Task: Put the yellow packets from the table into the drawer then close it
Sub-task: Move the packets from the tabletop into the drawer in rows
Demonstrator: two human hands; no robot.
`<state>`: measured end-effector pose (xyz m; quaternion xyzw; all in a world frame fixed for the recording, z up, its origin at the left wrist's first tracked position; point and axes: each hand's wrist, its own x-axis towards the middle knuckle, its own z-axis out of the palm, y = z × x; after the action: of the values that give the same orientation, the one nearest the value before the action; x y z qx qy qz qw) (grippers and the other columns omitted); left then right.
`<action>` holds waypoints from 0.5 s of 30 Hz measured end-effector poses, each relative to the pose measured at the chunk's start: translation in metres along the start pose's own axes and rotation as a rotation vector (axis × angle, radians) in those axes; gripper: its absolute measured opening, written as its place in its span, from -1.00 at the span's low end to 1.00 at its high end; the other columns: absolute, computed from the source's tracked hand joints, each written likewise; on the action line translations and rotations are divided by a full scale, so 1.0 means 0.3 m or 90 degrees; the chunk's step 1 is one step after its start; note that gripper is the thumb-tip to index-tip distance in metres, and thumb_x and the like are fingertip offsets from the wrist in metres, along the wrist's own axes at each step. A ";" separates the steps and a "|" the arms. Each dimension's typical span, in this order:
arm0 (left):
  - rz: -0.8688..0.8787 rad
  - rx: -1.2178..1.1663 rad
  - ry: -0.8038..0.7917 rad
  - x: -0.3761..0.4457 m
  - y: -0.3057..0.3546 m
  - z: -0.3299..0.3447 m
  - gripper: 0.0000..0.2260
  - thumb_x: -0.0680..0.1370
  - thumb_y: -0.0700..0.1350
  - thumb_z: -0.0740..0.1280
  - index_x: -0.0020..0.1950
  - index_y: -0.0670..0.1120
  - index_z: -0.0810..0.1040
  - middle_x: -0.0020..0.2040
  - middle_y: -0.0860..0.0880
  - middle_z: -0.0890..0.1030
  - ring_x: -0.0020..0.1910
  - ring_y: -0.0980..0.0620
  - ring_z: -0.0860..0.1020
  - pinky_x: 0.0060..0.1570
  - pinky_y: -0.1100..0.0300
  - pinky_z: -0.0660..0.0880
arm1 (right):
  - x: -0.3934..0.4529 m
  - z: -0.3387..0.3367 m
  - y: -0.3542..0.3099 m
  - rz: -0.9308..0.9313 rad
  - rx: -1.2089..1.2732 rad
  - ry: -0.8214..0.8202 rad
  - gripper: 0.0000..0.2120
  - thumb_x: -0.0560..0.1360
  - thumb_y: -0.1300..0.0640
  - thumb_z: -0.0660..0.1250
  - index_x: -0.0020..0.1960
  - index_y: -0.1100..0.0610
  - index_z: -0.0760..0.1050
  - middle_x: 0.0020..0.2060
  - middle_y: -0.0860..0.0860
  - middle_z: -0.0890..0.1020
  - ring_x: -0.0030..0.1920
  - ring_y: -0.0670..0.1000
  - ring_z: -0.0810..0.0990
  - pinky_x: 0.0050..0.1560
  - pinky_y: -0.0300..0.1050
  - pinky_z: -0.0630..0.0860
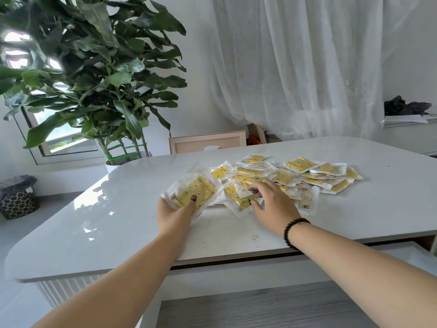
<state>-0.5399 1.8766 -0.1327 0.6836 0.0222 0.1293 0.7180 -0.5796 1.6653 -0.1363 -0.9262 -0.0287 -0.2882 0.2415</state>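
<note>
A person's left hand (176,213) gripped a small stack of yellow packets (192,192) above the table (118,209). The right hand (272,202), fingers curled, pinched a packet at the near edge of the loose pile (290,176) mid-table. Gathering several squarely would likely prevent slippage.

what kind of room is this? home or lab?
Likely a home, probably a living or dining area: a big potted plant by a window, sheer white curtains, and a glossy white table strewn with yellow packets.
</note>
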 end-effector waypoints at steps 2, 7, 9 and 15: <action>-0.006 0.002 0.047 0.009 -0.003 -0.002 -0.72 0.47 -0.18 0.44 0.09 -0.02 0.42 -0.09 0.03 0.58 -0.15 0.06 0.55 -0.13 0.16 0.44 | 0.001 0.000 0.004 -0.028 -0.060 -0.042 -0.71 0.52 0.17 0.29 0.24 0.06 0.45 0.16 -0.04 0.48 0.12 -0.05 0.49 -0.02 -0.12 0.54; 0.010 0.065 0.044 0.002 0.003 0.017 -0.72 0.48 -0.18 0.41 0.08 -0.04 0.36 -0.11 0.04 0.51 -0.14 0.01 0.51 -0.13 0.15 0.39 | 0.010 0.012 -0.014 0.000 -0.118 -0.104 -0.64 0.53 -0.12 0.23 0.30 -0.06 0.44 0.21 -0.09 0.43 0.21 -0.05 0.40 -0.03 -0.20 0.44; 0.008 0.081 0.046 -0.005 0.006 0.017 -0.73 0.49 -0.17 0.39 0.08 -0.07 0.34 -0.14 0.04 0.48 -0.15 -0.01 0.49 -0.15 0.16 0.37 | 0.018 0.019 -0.019 0.051 -0.165 -0.116 -0.54 0.48 -0.29 0.18 0.26 -0.06 0.44 0.20 -0.09 0.42 0.21 -0.03 0.40 0.03 -0.13 0.46; -0.017 0.102 0.039 -0.014 0.015 0.018 -0.69 0.50 -0.13 0.39 0.12 -0.08 0.31 -0.09 -0.01 0.49 -0.15 -0.03 0.48 -0.25 0.15 0.36 | 0.024 0.032 -0.033 0.181 -0.209 -0.097 -0.31 0.29 -0.44 0.21 0.28 -0.07 0.34 0.19 -0.05 0.39 0.21 0.04 0.40 0.10 0.01 0.46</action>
<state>-0.5436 1.8705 -0.1287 0.7343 0.0639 0.1386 0.6614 -0.5705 1.6778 -0.1350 -0.9669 0.1313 -0.1813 0.1227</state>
